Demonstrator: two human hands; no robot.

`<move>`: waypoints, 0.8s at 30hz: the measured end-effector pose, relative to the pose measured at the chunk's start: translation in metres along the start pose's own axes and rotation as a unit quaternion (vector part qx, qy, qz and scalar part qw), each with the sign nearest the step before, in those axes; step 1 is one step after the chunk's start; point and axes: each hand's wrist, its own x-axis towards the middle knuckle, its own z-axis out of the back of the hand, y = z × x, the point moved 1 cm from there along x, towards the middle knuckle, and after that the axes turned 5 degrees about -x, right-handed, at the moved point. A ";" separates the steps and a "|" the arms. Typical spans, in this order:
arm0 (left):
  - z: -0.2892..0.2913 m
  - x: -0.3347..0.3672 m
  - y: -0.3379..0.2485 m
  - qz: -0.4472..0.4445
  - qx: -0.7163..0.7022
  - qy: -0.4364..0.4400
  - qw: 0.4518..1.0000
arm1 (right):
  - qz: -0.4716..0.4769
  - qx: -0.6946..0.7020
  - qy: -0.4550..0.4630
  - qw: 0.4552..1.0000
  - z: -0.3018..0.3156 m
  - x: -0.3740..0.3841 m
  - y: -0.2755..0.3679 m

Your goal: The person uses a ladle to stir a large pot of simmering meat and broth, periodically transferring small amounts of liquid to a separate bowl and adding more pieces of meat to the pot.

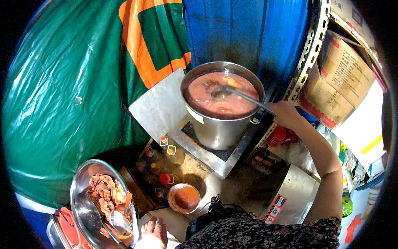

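Observation:
My right hand (pixel 286 115) grips the end of a long-handled metal ladle (pixel 248 98). The ladle's bowl dips into cloudy, pinkish-brown liquid (pixel 203 89) in a tall stainless steel pot (pixel 219 130). A pale yellowish lump (pixel 233 82) shows at the liquid's surface. At the lower left, my left hand (pixel 153 234) lies with fingers stretched out, holding nothing visible, beside a big metal basin (pixel 75 203). Inside the basin are pieces of raw-looking meat (pixel 105 189), a perforated skimmer (pixel 88 211) and a small round strainer (pixel 120 223).
The pot stands on a metal-framed stove (pixel 226 166). Several bottles (pixel 174 155) and a bowl of reddish-brown sauce (pixel 186 197) sit near it. A green tarp (pixel 62 103) hangs left. Cardboard boxes (pixel 346 62) fill a rack at right, above a metal box (pixel 294 193).

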 end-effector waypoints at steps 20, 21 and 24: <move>-0.012 0.012 0.011 0.017 0.003 -0.002 1.000 | 0.104 -0.037 0.053 0.993 0.029 -0.034 -0.027; -0.013 0.012 0.012 0.019 -0.003 0.000 1.000 | 0.094 -0.049 0.061 0.992 0.023 -0.028 -0.027; -0.014 0.012 0.012 0.011 -0.011 -0.007 1.000 | 0.072 -0.075 0.067 0.992 0.011 -0.007 -0.027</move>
